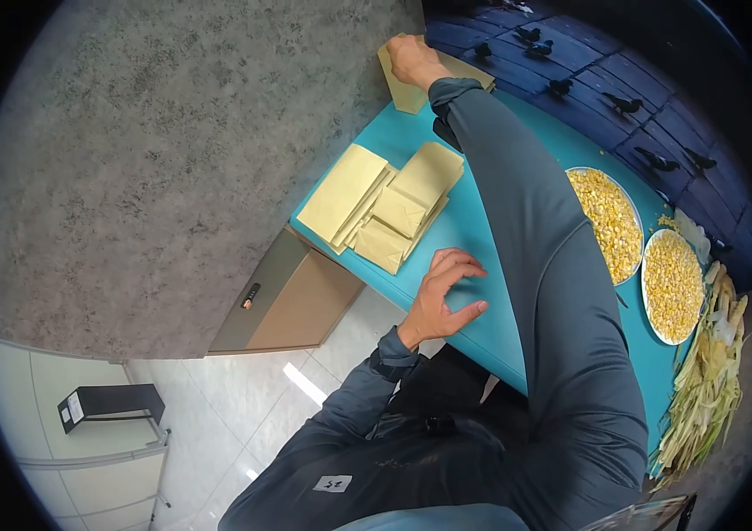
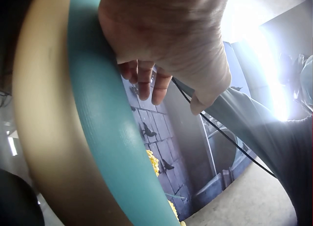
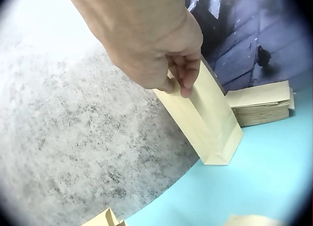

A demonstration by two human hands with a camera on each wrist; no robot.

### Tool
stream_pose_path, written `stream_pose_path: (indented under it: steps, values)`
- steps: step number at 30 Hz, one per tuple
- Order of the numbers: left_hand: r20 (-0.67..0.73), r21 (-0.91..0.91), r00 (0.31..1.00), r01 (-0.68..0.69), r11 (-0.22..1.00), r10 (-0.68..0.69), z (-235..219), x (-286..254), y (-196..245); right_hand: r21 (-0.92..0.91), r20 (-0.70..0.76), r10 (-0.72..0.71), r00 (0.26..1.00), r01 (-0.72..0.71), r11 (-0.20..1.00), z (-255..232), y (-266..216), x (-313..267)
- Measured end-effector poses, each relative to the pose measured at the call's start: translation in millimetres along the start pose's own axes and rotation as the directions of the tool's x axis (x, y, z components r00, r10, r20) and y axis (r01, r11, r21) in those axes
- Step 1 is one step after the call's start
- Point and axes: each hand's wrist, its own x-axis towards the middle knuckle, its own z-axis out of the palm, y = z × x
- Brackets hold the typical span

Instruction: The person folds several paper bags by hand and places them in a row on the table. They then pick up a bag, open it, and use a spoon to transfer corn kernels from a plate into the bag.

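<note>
At the far left corner of the table, my right hand (image 1: 416, 60) pinches the top edge of a tan paper bag (image 3: 215, 130) between thumb and fingers. The bag stands upright on the teal tabletop, its base squared out, in the right wrist view. Beside it lies a thick stack of flat paper bags (image 3: 260, 107). My left hand (image 1: 442, 296) hovers by the table's near edge, fingers loosely bent and thumb apart, holding nothing. More folded paper bags (image 1: 347, 195) lie in overlapping piles between the two hands.
To the right are two white-rimmed plates of yellow corn kernels (image 1: 610, 221) (image 1: 672, 288), with corn husks (image 1: 703, 380) past them. A speckled grey wall (image 1: 172, 177) borders the table's left side. A backdrop with bird pictures (image 1: 606, 80) runs along the back.
</note>
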Motion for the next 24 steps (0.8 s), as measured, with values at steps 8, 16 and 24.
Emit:
stream_pose_path:
  steps: [8, 16, 24]
  values:
    - [-0.003, -0.010, 1.000, 0.000, 1.000, 0.000, 0, -1, -1, -0.007, -0.039, -0.018, 0.999, 0.018, 1.000, 8, 0, 6]
    - [-0.012, -0.003, 1.000, 0.000, 1.000, 0.000, -1, -1, -1, 0.050, -0.161, -0.047, 0.986, 0.056, 0.997, 9, 8, 2]
    - [-0.029, -0.032, 0.999, 0.014, 0.999, -0.015, 0, -1, 1, 0.133, -0.097, -0.007, 0.995, 0.020, 0.991, -23, 1, -67]
